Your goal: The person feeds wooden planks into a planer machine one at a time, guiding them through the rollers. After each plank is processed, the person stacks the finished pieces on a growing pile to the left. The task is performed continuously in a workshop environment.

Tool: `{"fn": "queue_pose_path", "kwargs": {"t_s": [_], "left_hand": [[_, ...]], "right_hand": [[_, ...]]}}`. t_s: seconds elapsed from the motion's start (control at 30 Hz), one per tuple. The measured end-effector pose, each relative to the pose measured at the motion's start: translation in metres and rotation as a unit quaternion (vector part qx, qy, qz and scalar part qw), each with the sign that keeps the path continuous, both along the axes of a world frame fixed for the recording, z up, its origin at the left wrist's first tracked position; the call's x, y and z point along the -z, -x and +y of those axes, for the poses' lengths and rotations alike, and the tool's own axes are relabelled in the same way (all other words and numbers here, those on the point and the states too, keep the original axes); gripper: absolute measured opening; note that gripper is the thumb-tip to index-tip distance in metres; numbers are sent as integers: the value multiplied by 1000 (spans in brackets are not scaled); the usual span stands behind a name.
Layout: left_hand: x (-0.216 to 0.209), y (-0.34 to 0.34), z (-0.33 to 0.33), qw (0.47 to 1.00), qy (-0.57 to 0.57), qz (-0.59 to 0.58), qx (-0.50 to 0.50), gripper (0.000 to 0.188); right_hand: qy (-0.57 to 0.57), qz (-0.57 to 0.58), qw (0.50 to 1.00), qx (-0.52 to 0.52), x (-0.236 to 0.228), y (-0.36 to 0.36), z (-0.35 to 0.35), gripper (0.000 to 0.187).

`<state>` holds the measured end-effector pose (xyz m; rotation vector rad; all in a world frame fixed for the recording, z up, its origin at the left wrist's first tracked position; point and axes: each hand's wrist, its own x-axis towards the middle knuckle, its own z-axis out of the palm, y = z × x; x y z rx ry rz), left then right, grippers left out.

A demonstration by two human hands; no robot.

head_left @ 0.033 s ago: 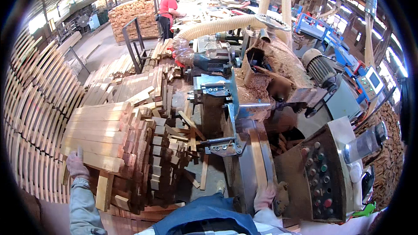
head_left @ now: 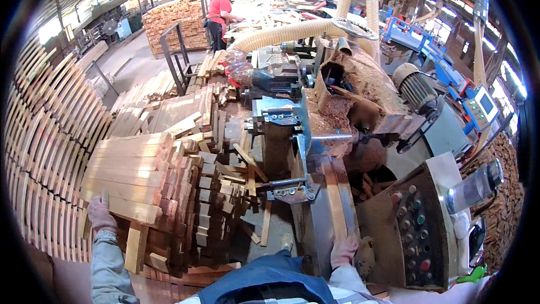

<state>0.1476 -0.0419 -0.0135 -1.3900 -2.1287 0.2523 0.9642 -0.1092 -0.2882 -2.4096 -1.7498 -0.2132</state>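
Observation:
My left hand, in a pale glove, grips the near left end of the nearest board on top of a stack of planks, one finger lying along its upper face. Out on the right, my right hand, gloved too, is closed around the near end of a narrow wooden strip. That strip lies lengthwise on the metal bed of a woodworking machine, and its far end reaches toward the sawdust-covered housing. The undersides of both hands are hidden.
A control panel with several buttons stands close to my right hand. Tall wood stacks line the left. Loose offcuts lie between stack and machine. An electric motor and hose are beyond. A person in red works farther off.
The view has shifted very slightly. Both hands keep their places on the board and the strip.

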Motion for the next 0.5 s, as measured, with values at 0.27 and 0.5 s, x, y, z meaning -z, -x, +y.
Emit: {"fn": "queue_pose_path", "kwargs": {"t_s": [0.27,0.5], "left_hand": [[-8,-16,9,999,4,-47,22,27],[-17,-36,-8,999,-23,-18,29,39]], "right_hand": [[-10,-20,1000,-19,54,4,143,52],[-42,136,983,-119,-41,97,108,64]]}}
